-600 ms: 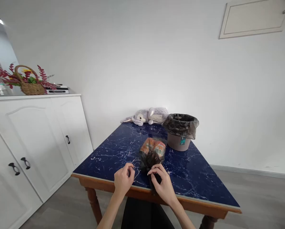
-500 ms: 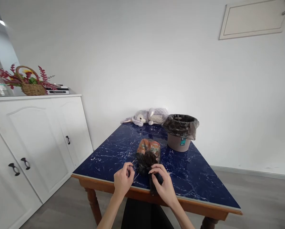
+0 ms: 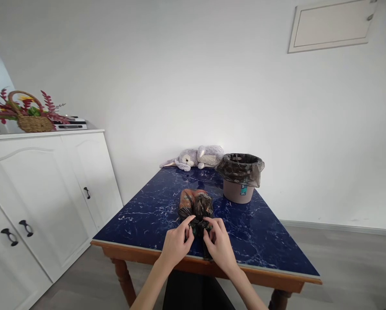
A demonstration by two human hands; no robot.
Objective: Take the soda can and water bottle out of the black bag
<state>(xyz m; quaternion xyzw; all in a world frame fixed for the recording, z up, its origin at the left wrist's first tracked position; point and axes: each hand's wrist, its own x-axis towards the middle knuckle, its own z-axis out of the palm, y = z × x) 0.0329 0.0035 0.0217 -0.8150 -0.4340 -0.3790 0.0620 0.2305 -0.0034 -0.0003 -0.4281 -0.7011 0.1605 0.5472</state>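
A filled dark plastic bag with orange packaging showing through lies on the blue marbled table near its front edge. My left hand and my right hand are side by side at the bag's near end. Both pinch its gathered dark neck between their fingertips. The fingers of both hands are closed on the plastic.
A grey bin lined with a dark bag stands behind the filled bag to the right. A grey plush toy lies against the wall. A white cabinet with a flower basket stands on the left.
The bag has been pulled closer and turned upright, hiding most of the orange packaging. My left hand moved right onto the bag's neck, meeting my right hand. The view shifted slightly right.
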